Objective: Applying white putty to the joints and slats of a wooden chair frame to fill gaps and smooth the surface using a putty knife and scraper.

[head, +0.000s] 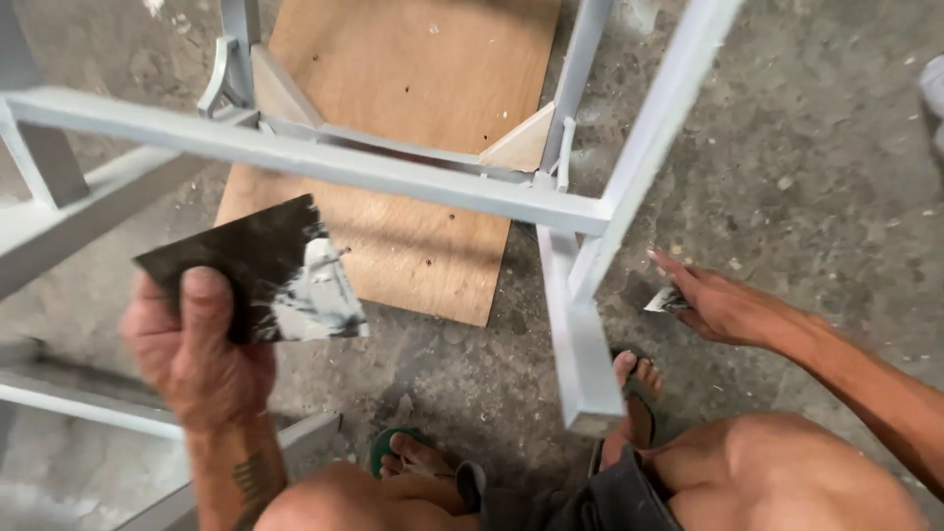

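Note:
My left hand (197, 349) grips a flat dark plate (261, 270) by its near corner, thumb on top; a grey-white smear of putty sits on the plate's right part. My right hand (723, 305) reaches toward a leg of the pale grey metal frame (393, 175) and pinches a small flat scraper (667, 301) smeared with the same putty. The scraper's edge is just right of the frame's upright bar (575, 334), close to it.
A plywood sheet (413, 88) lies on the concrete floor (806, 147) under the frame. More grey frame bars cross at the left (59, 231). My knees and sandalled feet (634, 393) are at the bottom, next to the frame's leg.

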